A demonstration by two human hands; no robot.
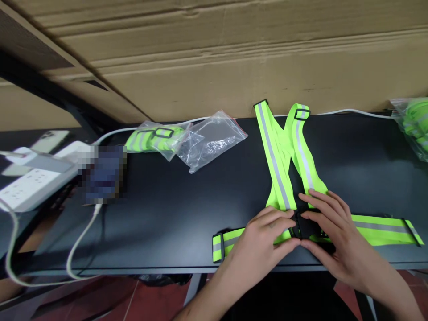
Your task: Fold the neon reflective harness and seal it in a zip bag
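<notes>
A neon-yellow reflective harness point(274, 156) with grey stripes lies spread on the dark table, its two shoulder straps crossing. Its waist belt point(381, 229) runs left and right along the table's front edge. At the front centre sits a black plastic buckle point(297, 223), partly hidden by fingers. My left hand point(265, 234) grips the buckle's left side between thumb and fingers. From the right, my right hand point(334, 227) closes on the other side with curved fingers, its thumb tip close to my left thumb. Whether the buckle is fastened cannot be made out.
A clear plastic bag point(217, 138) lies beside a bagged folded harness point(154, 137). Another bagged harness point(416, 122) is at the far right. A blurred-out phone point(105, 174) on a white cable and a white power strip point(28, 183) are left. Cardboard point(234, 58) stands behind.
</notes>
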